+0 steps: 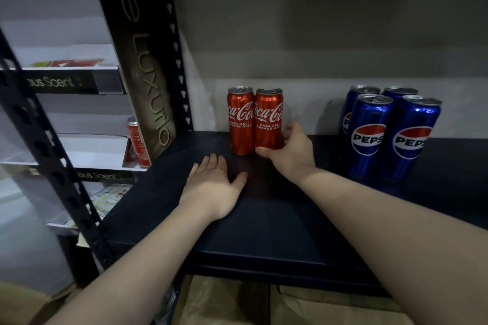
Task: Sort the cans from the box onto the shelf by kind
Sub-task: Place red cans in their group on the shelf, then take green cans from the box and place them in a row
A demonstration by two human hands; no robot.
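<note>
Two red Coca-Cola cans stand upright side by side at the back of the dark shelf [264,219]. My right hand [290,150] wraps the base of the right Coca-Cola can [268,119], thumb in front and fingers behind. The left Coca-Cola can [240,120] touches it. My left hand [214,182] lies flat and open on the shelf just in front of the cans, holding nothing. Several blue Pepsi cans [390,129] stand grouped to the right, apart from the red ones.
A black perforated shelf post [52,155] rises at the left, with a dark lettered board [148,74] leaning behind it. Another red can [136,142] sits on the neighbouring white shelving. Brown cardboard [303,303] shows below the shelf edge. A grey wall backs the shelf.
</note>
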